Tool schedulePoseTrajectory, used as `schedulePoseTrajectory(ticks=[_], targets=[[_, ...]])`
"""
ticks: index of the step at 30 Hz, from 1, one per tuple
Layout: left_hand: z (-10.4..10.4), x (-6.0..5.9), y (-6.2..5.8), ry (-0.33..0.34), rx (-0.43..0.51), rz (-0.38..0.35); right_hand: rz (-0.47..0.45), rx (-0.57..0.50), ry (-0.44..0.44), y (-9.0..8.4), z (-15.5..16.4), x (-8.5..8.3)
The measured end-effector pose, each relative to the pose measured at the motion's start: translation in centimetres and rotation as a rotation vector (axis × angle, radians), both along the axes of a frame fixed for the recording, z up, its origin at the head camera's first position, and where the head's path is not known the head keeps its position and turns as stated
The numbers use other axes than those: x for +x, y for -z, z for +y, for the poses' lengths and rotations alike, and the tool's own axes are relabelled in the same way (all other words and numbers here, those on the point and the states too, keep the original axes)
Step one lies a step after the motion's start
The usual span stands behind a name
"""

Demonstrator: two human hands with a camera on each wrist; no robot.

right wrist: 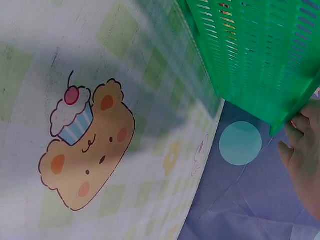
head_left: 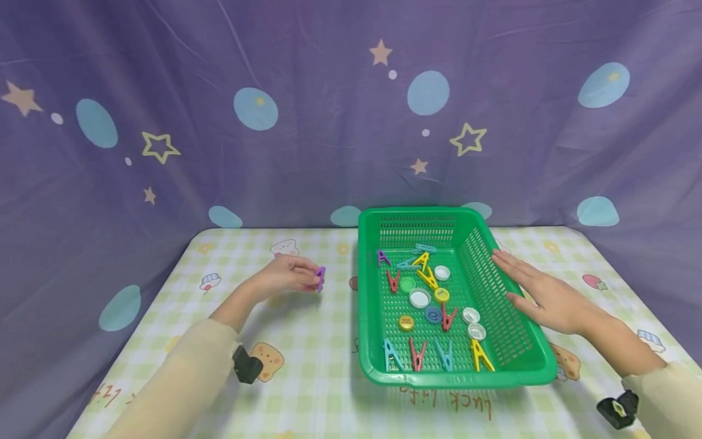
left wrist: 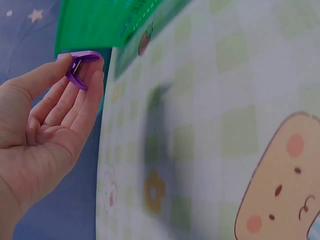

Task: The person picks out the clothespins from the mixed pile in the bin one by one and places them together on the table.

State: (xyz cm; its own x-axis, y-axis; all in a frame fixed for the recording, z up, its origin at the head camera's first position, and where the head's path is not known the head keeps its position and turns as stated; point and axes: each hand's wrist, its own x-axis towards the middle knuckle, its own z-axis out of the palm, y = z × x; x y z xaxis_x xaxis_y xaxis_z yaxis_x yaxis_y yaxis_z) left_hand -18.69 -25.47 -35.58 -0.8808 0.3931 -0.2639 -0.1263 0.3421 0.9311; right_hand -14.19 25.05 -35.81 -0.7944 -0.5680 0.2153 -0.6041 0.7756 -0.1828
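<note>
- Left hand [head_left: 287, 274]: pinches a purple clothespin [head_left: 320, 278] between thumb and fingertips [left wrist: 95, 75]; remaining fingers loosely curled; hand raised above the checked tablecloth [head_left: 307, 341], left of the green basket [head_left: 540, 353].
- Purple clothespin: long axis roughly vertical in the head view, slightly tilted; in the left wrist view [left wrist: 77, 62] it spans thumb tip to fingertip; which end points toward the basket cannot be told.
- Right hand [head_left: 540, 292]: fingers straight and flat against the outer right wall of the green basket; grasps nothing; fingertips [right wrist: 300, 125] touch the rim corner in the right wrist view.
- Green basket: long axis runs away from the person; contains coloured clothespins [head_left: 417, 355] and bottle caps [head_left: 419, 298] scattered on the perforated floor.
</note>
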Motion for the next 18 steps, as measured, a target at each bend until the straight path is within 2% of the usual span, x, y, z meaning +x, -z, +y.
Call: schedulePoseTrajectory(ticks=[12, 18], targets=[[-3.3, -1.1, 1.6, -0.122, -0.054, 0.004, 0.02, -0.001, 0.0, 0.0, -0.1, 0.1], [-4.7, -1.4, 1.9, -0.191, -0.103, -0.003, 0.02, -0.01, -0.004, 0.1, -0.1, 0.0]])
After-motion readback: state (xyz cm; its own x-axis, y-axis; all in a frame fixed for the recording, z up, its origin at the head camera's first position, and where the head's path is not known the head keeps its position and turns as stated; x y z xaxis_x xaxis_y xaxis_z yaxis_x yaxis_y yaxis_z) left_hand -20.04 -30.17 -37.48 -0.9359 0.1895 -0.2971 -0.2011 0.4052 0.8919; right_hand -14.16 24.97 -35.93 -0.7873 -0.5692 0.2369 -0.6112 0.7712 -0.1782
